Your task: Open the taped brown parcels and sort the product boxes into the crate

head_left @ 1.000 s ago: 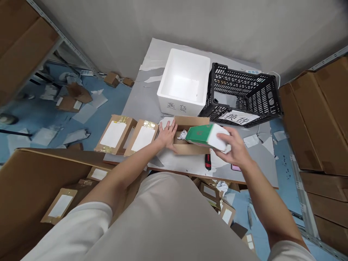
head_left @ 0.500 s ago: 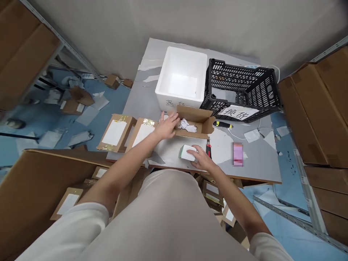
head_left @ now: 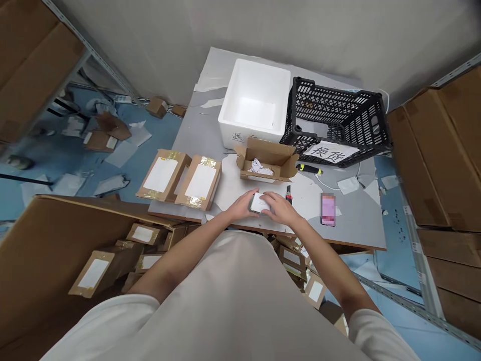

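Observation:
Both hands grip a small white box point(head_left: 260, 202) with a greenish side, held over the front of the table. My left hand point(head_left: 242, 206) closes on its left side, and my right hand point(head_left: 278, 208) wraps its right side and top. Just beyond them an open cardboard box point(head_left: 277, 174) holds crumpled white paper point(head_left: 259, 168). A red and black utility knife point(head_left: 289, 194) lies right of my right hand, partly hidden by it. Farther back, a yellow and black cutter point(head_left: 309, 169) rests beside the open box.
Two taped cardboard boxes point(head_left: 162, 175) with white labels stand at the table's left. Behind are a white foam box point(head_left: 255, 95) and a black plastic crate point(head_left: 338, 120). A phone point(head_left: 328, 209) lies on the right. A large carton point(head_left: 75, 225) with parcels is at lower left.
My left hand has left the open cardboard box and come down to the small white box, taking its left side. The open box's flaps now stand spread at both ends.

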A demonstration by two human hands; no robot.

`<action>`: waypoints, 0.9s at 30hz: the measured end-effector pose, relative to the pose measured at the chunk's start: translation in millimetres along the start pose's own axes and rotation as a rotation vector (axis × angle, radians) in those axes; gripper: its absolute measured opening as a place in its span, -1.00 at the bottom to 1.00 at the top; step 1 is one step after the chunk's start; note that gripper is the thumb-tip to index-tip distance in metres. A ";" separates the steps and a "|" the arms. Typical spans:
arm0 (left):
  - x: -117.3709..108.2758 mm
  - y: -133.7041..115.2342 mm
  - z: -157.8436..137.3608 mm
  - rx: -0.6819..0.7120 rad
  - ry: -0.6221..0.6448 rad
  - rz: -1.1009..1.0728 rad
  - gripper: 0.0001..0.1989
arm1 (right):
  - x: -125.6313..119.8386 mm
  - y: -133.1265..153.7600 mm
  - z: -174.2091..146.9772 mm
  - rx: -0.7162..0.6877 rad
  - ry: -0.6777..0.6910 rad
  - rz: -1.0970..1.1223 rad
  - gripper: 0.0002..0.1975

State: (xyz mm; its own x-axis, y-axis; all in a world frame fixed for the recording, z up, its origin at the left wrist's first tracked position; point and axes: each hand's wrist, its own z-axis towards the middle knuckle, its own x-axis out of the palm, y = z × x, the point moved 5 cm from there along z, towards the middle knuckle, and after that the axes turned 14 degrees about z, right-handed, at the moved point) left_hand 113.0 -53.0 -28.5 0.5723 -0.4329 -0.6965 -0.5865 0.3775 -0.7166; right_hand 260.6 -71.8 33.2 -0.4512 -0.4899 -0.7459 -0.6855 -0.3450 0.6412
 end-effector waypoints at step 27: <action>-13.3 -22.9 -13.6 0.218 -0.157 0.218 -0.05 | -2.4 -39.5 4.7 0.100 -0.765 0.212 -0.70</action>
State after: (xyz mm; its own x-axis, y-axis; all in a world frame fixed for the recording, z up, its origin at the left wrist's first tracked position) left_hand 111.0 -67.0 -2.3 0.5380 -0.1985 -0.8192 -0.5782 0.6203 -0.5300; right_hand 286.1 -53.2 8.9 -0.8195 0.1603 -0.5502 -0.5731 -0.2150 0.7908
